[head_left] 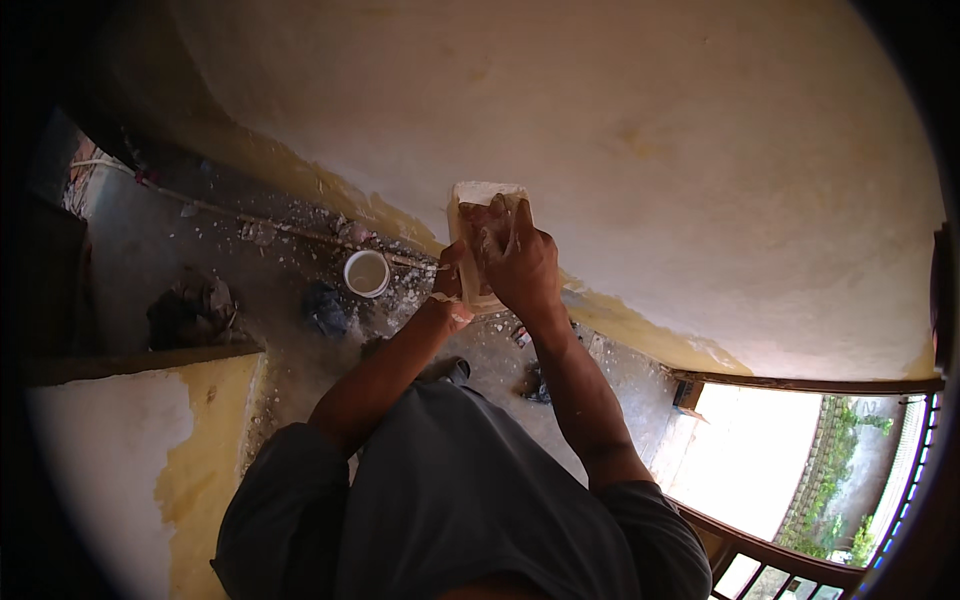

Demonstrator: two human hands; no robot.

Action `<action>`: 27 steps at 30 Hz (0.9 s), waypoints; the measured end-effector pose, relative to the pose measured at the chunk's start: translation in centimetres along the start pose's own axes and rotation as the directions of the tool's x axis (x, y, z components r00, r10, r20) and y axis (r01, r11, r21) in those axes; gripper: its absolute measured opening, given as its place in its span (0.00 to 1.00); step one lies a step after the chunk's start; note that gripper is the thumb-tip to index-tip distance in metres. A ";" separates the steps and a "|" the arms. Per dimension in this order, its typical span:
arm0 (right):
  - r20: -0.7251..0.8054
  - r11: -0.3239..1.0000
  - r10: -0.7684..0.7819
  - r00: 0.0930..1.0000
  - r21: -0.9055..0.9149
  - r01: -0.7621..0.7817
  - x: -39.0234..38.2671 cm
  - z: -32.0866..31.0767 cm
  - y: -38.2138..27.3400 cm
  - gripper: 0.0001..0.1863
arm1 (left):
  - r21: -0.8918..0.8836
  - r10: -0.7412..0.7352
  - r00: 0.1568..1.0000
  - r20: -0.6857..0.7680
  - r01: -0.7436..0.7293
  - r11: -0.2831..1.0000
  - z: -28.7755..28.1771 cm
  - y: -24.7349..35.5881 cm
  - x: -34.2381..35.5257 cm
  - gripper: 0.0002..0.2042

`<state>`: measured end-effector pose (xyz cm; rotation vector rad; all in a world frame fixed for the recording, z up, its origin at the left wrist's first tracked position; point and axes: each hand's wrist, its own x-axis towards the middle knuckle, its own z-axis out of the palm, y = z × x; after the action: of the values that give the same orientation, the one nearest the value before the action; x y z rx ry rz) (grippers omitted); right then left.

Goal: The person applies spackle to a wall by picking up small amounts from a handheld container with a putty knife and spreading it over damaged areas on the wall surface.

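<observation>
In front of my chest, close to the wall, is a pale rectangular tray-like thing point(490, 190) with a raised rim and whitish smears. My left hand point(452, 275) grips its left side, with white residue around the wrist. Over its middle lies my right hand point(525, 260), fingers bent and smeared with pale paste. What those fingers press or hold is hidden from above.
A large plastered wall point(640, 150) fills the far side, yellowish along its base. On the floor stands a white bucket point(367, 273) amid pale crumbs, beside a long thin pole point(240, 212). A half-coated low wall point(130, 470) is at left; a railing point(780, 565) is at lower right.
</observation>
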<state>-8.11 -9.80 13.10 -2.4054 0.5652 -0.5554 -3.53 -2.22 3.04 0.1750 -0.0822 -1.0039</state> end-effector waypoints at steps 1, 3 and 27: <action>0.009 0.999 -0.030 1.000 -0.028 0.030 0.1 0.0 0.3 0.18 | 0.010 0.012 1.000 -0.027 -0.011 1.000 0.3 0.0 0.0 0.41; 0.034 0.992 -0.093 0.995 -0.077 0.095 0.5 -0.2 0.8 0.18 | 0.033 0.043 0.996 -0.084 -0.040 0.999 0.8 0.4 -0.2 0.41; -0.137 0.998 -0.011 0.991 -0.057 0.004 0.9 -3.3 2.5 0.09 | 0.006 -0.077 0.995 -0.068 0.077 0.997 -1.1 -0.6 0.1 0.40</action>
<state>-9.68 -13.55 14.13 -2.4360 0.6382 -0.7213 -3.78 -2.51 1.85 0.2210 -0.0182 -1.0739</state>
